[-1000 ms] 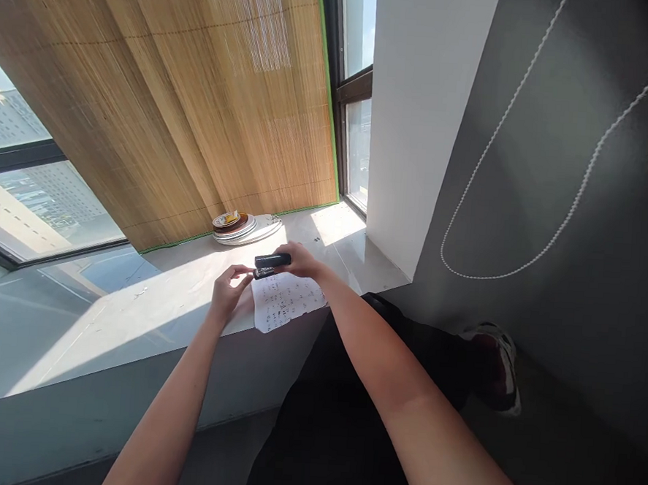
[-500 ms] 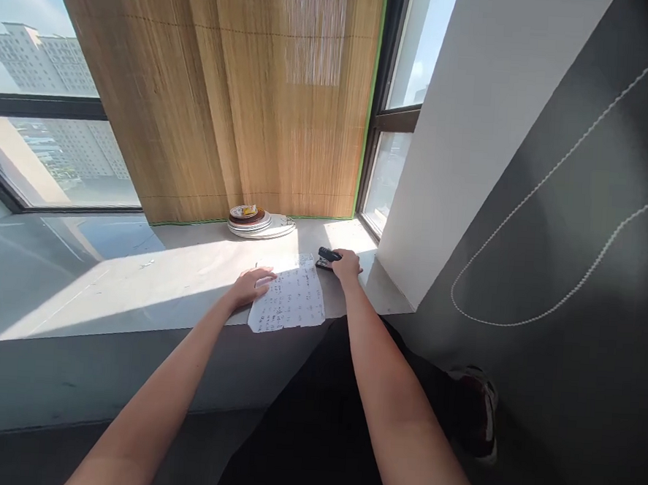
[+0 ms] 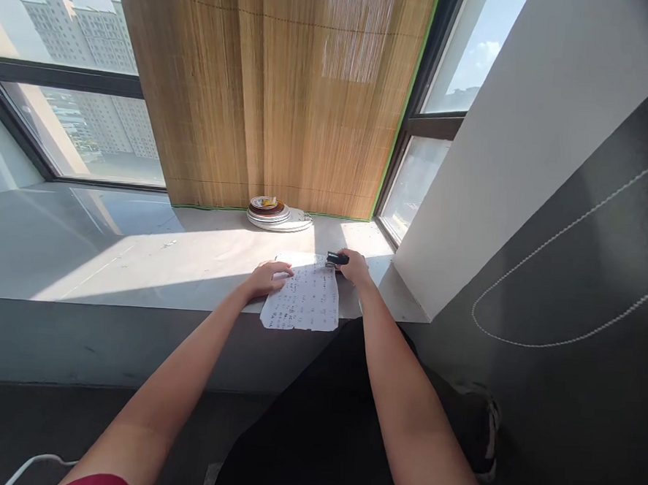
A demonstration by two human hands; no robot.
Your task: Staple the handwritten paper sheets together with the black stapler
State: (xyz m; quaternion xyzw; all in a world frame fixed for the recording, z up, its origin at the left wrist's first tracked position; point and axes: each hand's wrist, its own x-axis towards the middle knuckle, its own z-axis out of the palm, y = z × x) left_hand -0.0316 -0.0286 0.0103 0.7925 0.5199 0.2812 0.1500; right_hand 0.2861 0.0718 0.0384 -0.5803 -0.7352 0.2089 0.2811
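The left hand (image 3: 268,276) lies flat, fingers spread, on the printed sheet (image 3: 305,300) on the windowsill (image 3: 152,261) — at its one o'clock corner, the right hand (image 3: 354,268) grips a black stapler (image 3: 337,259).

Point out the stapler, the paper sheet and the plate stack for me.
stapler (image 3: 337,258), head view, black top.
paper sheet (image 3: 305,303), head view, printed middle.
plate stack (image 3: 297,223), head view, white rim at right.

A single head-worn camera looks forward and down from above the person's arms, close over the window ledge (image 3: 136,260), facing the bamboo blind (image 3: 289,94) and windows.
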